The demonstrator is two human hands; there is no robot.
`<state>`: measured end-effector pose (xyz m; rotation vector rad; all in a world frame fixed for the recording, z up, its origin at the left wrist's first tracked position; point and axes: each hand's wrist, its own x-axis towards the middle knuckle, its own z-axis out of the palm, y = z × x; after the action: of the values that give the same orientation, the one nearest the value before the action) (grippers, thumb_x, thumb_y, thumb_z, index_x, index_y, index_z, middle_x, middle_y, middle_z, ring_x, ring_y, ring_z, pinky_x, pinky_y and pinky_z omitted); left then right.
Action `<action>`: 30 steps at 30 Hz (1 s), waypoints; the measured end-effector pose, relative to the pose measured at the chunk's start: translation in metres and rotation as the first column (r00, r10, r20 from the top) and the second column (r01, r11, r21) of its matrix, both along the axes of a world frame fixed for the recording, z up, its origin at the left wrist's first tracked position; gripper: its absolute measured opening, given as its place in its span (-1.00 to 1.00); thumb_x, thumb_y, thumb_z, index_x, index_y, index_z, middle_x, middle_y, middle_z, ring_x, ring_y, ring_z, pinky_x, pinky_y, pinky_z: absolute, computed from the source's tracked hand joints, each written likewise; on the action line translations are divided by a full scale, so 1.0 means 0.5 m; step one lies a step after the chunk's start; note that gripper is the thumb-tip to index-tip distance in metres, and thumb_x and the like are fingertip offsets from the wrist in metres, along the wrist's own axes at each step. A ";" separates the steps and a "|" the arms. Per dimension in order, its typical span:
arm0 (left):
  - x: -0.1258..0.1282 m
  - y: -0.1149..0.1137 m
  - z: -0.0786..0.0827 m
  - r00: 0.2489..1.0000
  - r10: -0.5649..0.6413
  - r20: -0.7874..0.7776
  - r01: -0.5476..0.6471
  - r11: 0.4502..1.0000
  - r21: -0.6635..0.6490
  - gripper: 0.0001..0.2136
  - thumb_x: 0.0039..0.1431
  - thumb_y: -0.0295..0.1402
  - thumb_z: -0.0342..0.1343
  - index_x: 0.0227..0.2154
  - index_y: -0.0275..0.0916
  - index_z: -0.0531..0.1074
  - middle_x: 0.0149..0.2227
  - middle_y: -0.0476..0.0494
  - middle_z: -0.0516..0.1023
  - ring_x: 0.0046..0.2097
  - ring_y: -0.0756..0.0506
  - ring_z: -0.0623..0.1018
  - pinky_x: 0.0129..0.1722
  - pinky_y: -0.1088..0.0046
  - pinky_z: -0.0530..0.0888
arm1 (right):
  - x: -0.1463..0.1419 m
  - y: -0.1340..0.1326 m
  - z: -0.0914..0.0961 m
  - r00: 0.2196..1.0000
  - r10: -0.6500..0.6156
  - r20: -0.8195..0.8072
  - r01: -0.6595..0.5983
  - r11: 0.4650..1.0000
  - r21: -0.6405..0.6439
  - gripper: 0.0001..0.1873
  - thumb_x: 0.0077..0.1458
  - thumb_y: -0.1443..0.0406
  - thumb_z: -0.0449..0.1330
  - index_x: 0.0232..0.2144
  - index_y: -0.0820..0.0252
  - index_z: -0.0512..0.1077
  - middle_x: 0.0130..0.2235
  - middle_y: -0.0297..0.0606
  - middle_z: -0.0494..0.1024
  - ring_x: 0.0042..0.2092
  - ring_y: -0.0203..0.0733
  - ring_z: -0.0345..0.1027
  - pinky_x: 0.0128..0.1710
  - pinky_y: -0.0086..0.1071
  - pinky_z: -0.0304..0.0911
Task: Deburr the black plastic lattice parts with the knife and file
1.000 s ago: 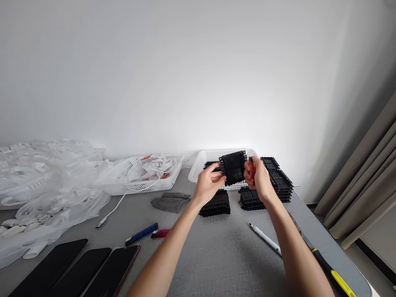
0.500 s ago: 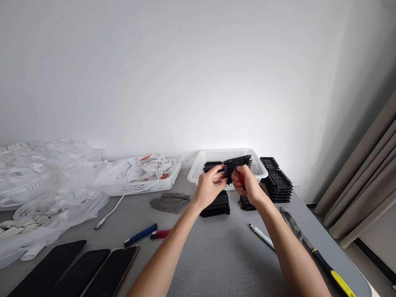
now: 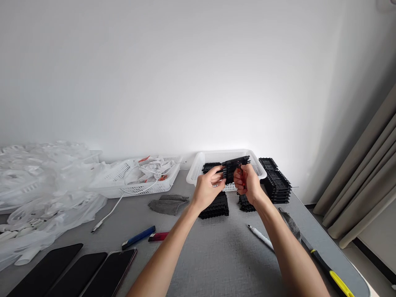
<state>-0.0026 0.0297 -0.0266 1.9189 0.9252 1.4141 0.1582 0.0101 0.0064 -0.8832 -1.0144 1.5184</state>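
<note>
The fingers of my left hand pinched one edge of a black ribbed part, seen tilted in the head view. The fingers of my right hand were curled around a small red-handled tool, its head up against the part; my fingers hid where the two met. Just beyond them sat a white basket, with more black pieces inside, near my left fingers. Below my left fingers on the table lay a stack of black parts; a second stack was partly covered by my right hand, and a taller pile rose to its right. Nearer me, left of my right forearm, lay a white marker. Left of my left fingers was a grey cloth, and farther left a basket of white cables.
</note>
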 end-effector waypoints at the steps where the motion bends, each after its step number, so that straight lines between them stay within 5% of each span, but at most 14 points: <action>1: 0.000 0.000 0.000 1.000 0.003 0.001 -0.003 1.000 0.004 -0.63 0.14 -0.34 0.17 0.02 -0.30 0.45 -0.22 -0.23 0.69 -0.21 -0.16 0.68 -0.09 0.26 0.62 | 0.000 0.000 0.001 1.000 -0.011 -0.022 0.011 1.000 -0.007 -0.70 0.02 0.09 0.00 -0.59 0.12 0.10 -0.61 -0.49 -0.01 -0.61 -0.43 -0.27 -0.65 -0.49 -0.36; 6: 0.000 0.002 0.000 1.000 0.012 0.001 -0.012 1.000 0.015 -0.62 0.13 -0.36 0.17 0.03 -0.31 0.45 -0.27 -0.19 0.69 -0.23 -0.13 0.68 -0.10 0.30 0.62 | 0.000 0.000 0.003 0.997 -0.040 -0.065 0.039 0.999 -0.006 -0.70 0.03 0.09 -0.02 -0.60 0.12 0.09 -0.61 -0.49 -0.01 -0.61 -0.42 -0.27 -0.66 -0.49 -0.37; 16: 0.008 -0.004 0.002 0.999 -0.019 0.041 0.021 0.998 -0.059 -0.62 0.09 -0.36 0.20 0.00 -0.24 0.47 -0.16 -0.23 0.68 -0.13 -0.21 0.67 -0.05 0.23 0.60 | -0.013 -0.010 -0.002 0.995 0.022 0.100 -0.027 0.998 0.052 -0.70 0.02 0.08 -0.01 -0.59 0.11 0.08 -0.62 -0.49 -0.01 -0.59 -0.41 -0.27 -0.64 -0.47 -0.37; 22: 0.008 -0.007 0.006 0.998 -0.003 0.062 0.007 0.998 -0.068 -0.61 0.09 -0.33 0.22 0.01 -0.27 0.47 -0.22 -0.23 0.69 -0.16 -0.20 0.68 -0.04 0.20 0.59 | -0.004 -0.006 0.001 0.998 -0.059 0.022 0.058 0.997 0.046 -0.62 0.08 -0.02 0.01 -0.55 0.11 0.09 -0.59 -0.50 -0.01 -0.58 -0.40 -0.28 -0.62 -0.47 -0.37; 27: 0.007 -0.001 0.009 0.988 -0.006 0.152 0.030 0.987 -0.156 -0.60 0.06 -0.31 0.24 -0.02 -0.28 0.43 -0.25 -0.21 0.68 -0.20 -0.18 0.67 -0.07 0.22 0.59 | 0.004 -0.010 0.007 0.999 0.013 -0.030 -0.008 0.987 0.162 -0.52 0.06 -0.13 0.11 -0.49 0.12 0.15 -0.53 -0.47 0.08 -0.54 -0.39 -0.12 -0.61 -0.48 -0.24; 30: 0.008 0.004 0.012 0.949 0.039 0.314 0.050 0.961 -0.271 -0.58 0.02 -0.32 0.28 -0.04 -0.28 0.38 -0.31 -0.16 0.66 -0.28 -0.13 0.66 -0.16 0.26 0.61 | 0.012 -0.005 0.003 0.980 -0.199 -0.017 0.195 0.942 0.273 -0.56 0.03 -0.07 0.23 -0.42 0.11 0.19 -0.50 -0.48 0.11 -0.51 -0.38 -0.06 -0.59 -0.48 -0.12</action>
<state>0.0015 0.0318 -0.0206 1.4373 0.9051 1.4505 0.1643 0.0076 0.0081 -0.7714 -1.0801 1.1729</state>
